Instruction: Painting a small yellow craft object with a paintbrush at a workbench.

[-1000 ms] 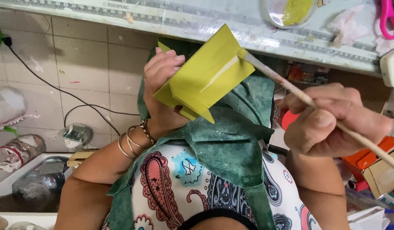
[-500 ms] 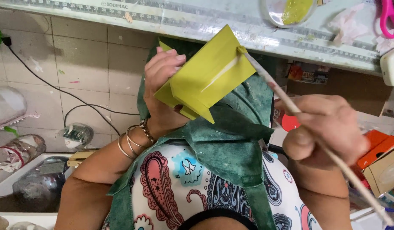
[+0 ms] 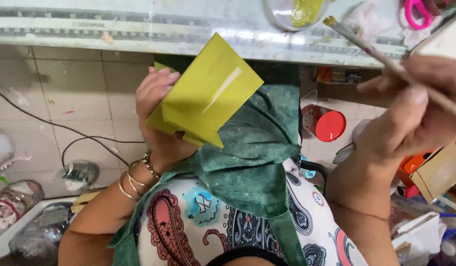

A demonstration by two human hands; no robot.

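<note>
Along the top runs the pale counter (image 3: 139, 34), a dish of yellow-green paint (image 3: 299, 12) on it. Below its edge the left hand (image 3: 159, 118) grips a yellow-green painted piece (image 3: 208, 93). The right hand (image 3: 410, 113), closed on a thin brush (image 3: 380, 51), seems to be reloading; next comes a steady dip.
</note>
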